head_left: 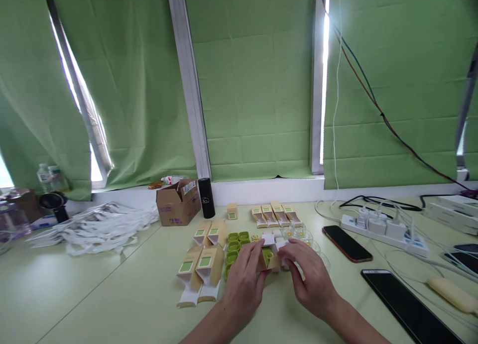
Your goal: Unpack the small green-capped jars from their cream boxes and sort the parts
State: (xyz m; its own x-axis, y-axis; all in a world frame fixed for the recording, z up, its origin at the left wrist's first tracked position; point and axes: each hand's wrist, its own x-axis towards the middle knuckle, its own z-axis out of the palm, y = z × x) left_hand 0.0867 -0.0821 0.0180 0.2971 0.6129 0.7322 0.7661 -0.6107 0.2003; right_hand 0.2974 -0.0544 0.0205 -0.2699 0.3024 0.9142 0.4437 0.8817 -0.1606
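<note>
My left hand (244, 279) is closed on a small tan cardboard box (274, 263), its white-lined top standing open. Inside the box sits a green cup-like piece (268, 255). At the box's right side, the curled fingers of my right hand (311, 282) grip its flap. Several green square cups (233, 245) stand in rows just left of the box, partly behind my left hand. Clear round plastic pieces (308, 237) lie behind my right hand, beside small white pieces (277, 233). Open tan boxes with green labels (209, 257) stand farther left.
More open boxes (276, 214) and one closed box (232, 211) stand at the back, near a black cylinder (206, 198) and a brown carton (178, 204). White strips (100, 227) lie left. Phones (347, 243), a power strip (386, 234) and cables occupy the right.
</note>
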